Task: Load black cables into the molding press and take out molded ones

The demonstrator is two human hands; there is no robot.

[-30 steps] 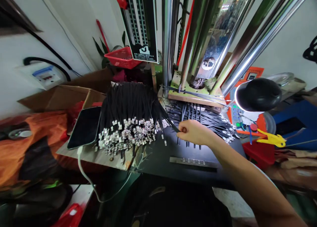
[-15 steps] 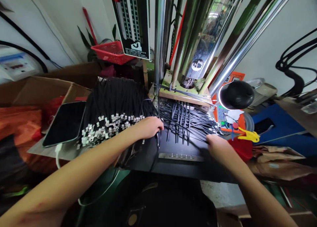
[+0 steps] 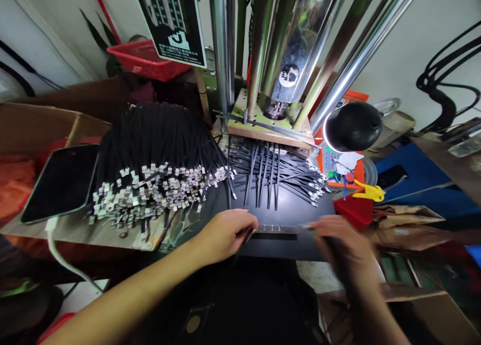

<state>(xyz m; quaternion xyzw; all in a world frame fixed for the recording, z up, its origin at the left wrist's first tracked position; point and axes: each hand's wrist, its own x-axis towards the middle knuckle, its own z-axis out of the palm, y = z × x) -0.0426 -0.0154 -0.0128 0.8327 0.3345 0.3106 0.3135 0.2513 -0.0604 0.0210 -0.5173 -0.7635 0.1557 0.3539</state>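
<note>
- the slotted metal bar (image 3: 277, 229) lies flat on the black tabletop (image 3: 300, 210), near its front edge, between the two hands; its small upright pins look bare where i can see them, so i'd judge nothing is seated there, though its near-left end is covered by fingers.
- the left hand (image 3: 225, 235) is at that end, thumb and fingers pinched together on what looks like a thin black strip (image 3: 248, 235), only a short bit of it showing.
- the right hand (image 3: 347, 242) is just off the bar's other end, badly smeared; a pale bit shows at its fingertips, but i can't tell how closed they are or what they have hold of.
- just behind the bar, a few flat strips (image 3: 261, 179) lie roughly side by side over a looser criss-cross spread beneath the press plate (image 3: 270, 134); i'd guess these are handled pieces, but can't be sure.
- to the left sits a far bigger heap of black strips (image 3: 158, 134), pale ends (image 3: 161, 189) toward the person; going by its bulk, much seems left and the work is well short of finished.
- farther out, a phone (image 3: 62, 184) borders the heap, and a lamp (image 3: 355, 127) and yellow-handled tool (image 3: 368, 190) stand to the right.
</note>
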